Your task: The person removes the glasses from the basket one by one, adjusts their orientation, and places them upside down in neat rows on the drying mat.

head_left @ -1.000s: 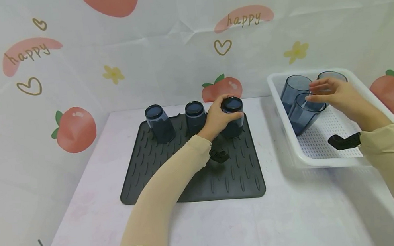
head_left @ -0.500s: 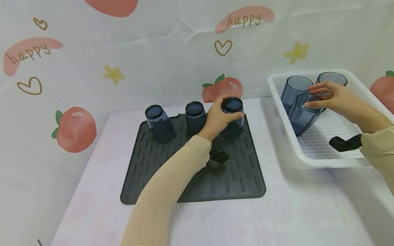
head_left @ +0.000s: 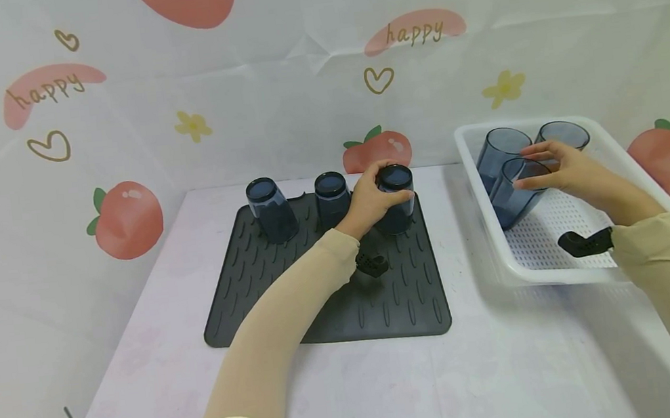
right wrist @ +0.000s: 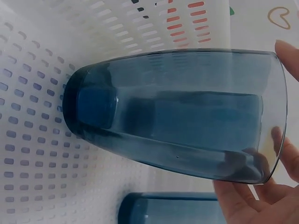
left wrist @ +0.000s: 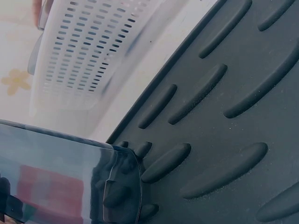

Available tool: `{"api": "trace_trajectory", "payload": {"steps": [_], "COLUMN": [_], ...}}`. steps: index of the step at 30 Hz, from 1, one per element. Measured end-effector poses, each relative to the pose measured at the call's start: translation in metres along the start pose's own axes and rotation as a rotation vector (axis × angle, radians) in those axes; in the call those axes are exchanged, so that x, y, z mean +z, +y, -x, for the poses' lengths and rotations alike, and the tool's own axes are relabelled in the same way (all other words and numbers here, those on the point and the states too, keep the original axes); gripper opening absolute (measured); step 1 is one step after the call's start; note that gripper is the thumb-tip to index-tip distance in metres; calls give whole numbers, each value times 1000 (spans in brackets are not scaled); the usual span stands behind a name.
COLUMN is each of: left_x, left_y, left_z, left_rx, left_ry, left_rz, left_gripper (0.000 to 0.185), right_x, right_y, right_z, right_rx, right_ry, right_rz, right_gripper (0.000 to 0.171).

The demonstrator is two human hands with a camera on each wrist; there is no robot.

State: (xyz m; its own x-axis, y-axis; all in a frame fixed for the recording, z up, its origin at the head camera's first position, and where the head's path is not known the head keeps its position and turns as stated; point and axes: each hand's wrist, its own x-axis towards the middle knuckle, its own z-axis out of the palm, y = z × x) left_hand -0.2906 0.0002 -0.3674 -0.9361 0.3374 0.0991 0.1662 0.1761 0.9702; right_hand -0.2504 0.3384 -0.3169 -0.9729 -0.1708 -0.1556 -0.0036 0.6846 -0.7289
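Observation:
In the head view, my left hand grips an upside-down blue drinking glass on the dark ridged mat. Two more upturned glasses, a left one and a middle one, stand beside it. Its wall shows in the left wrist view, the rim at the mat. My right hand reaches into the white basket, thumb and fingers around the rim of the front glass, which leans mouth up. Behind are a back left glass and a back right glass, partly hidden.
The basket has perforated walls and a raised rim, standing at the right of the pale table. A patterned white cloth hangs behind. Black wrist mounts, a left one and a right one, stick out from the sleeves.
My right hand has shifted slightly left and down over the front glass in the basket, its thumb further across the rim. My left hand and the glasses on the mat have stayed in place.

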Motion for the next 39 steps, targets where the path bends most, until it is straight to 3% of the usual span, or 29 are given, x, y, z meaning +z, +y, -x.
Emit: {"api": "trace_trajectory", "payload": {"steps": [5, 19, 39], "left_x": [0, 1, 1], "left_y": [-8, -9, -9], "left_z": [-4, -4, -3], "left_rx": [15, 33, 33], "left_ry": [5, 33, 22], "left_rz": [-3, -17, -30], "left_gripper": [66, 62, 65], "right_x": [0, 2, 8], "right_y": [2, 7, 10], "right_z": [-2, -8, -11], "right_rx": [-4, -6, -24], "right_ry": [-17, -62, -58], "right_rz": [5, 60, 20], "right_gripper": [82, 90, 95]}}
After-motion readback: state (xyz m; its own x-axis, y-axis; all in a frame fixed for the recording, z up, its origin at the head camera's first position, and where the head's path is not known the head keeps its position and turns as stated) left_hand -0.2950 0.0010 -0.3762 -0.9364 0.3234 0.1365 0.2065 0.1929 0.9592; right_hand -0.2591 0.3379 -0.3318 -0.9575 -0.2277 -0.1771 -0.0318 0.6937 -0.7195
